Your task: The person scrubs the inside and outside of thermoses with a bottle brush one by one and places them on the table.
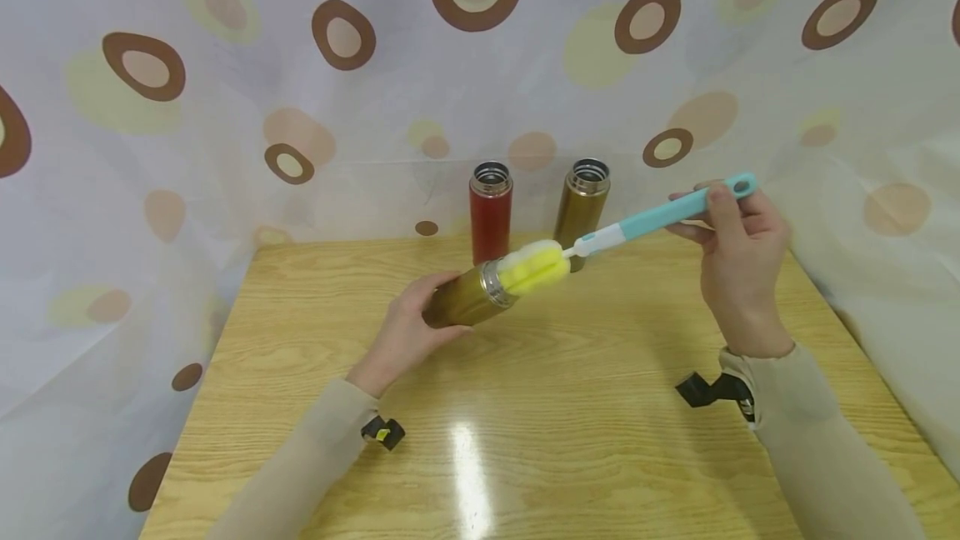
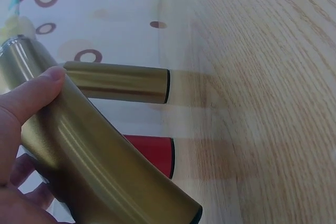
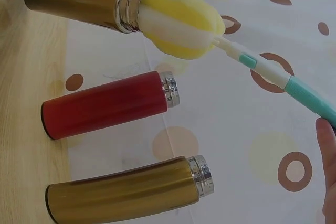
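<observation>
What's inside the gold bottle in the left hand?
The sponge head of the brush sits at the mouth of the held gold bottle; much of the head shows. Whether or how far its tip goes in can't be seen; sponge and wall hide the interior.

Setting: a screened-off tabletop workspace. Wood-grain table (image 1: 585, 440) is bordered at back and sides by pale sheeting (image 1: 405, 107) printed with brown ovals (image 1: 187, 377). Type of room indeterminate.

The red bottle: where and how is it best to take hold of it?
Probably best round the upper body of the red bottle, below its shiny neck, coming from the person's left: it stands upright, a smooth cylinder; the standing gold bottle is on its right, and the held gold bottle is in front.
</observation>
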Demonstrator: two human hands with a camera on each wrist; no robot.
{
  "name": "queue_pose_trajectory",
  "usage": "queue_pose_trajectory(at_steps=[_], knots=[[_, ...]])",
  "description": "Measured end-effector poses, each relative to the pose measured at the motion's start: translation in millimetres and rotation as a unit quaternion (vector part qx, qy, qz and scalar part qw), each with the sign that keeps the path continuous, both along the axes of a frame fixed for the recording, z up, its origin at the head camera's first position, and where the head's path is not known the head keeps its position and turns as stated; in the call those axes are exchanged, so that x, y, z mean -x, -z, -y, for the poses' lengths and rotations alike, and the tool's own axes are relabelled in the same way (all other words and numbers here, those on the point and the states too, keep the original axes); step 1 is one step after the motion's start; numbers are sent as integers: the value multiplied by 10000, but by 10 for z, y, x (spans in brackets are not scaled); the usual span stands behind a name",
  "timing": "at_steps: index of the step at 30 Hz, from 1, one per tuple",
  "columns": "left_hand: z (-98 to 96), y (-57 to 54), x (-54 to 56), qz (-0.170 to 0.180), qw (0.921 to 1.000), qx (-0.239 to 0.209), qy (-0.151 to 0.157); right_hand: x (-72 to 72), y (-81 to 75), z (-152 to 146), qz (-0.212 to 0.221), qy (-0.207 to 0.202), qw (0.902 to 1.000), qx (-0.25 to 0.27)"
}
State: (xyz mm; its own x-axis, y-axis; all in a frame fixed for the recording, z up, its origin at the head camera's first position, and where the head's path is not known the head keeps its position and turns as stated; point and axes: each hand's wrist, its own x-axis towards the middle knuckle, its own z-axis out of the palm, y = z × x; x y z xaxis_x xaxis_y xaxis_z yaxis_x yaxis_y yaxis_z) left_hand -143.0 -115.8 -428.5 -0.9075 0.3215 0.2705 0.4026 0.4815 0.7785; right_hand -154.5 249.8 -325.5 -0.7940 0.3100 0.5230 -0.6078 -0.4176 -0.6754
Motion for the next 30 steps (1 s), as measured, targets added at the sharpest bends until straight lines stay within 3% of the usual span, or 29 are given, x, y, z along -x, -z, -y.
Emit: queue_pose_trajectory(at_steps=[12, 17, 23, 30], knots=[[-41, -15, 22, 1, 9996, -283, -25, 8, -31, -20, -227, 103, 9986, 460], [15, 36, 18, 357, 9971, -553, -376, 15, -95, -128, -295, 308, 9962, 760], [66, 16, 23, 474, 9932, -808, -696, -11, -56, -235, -98, 419, 9978, 501], [60, -8, 30, 558, 9928, -761, -737, -2, 27, -182, -118, -4, 9997, 227]])
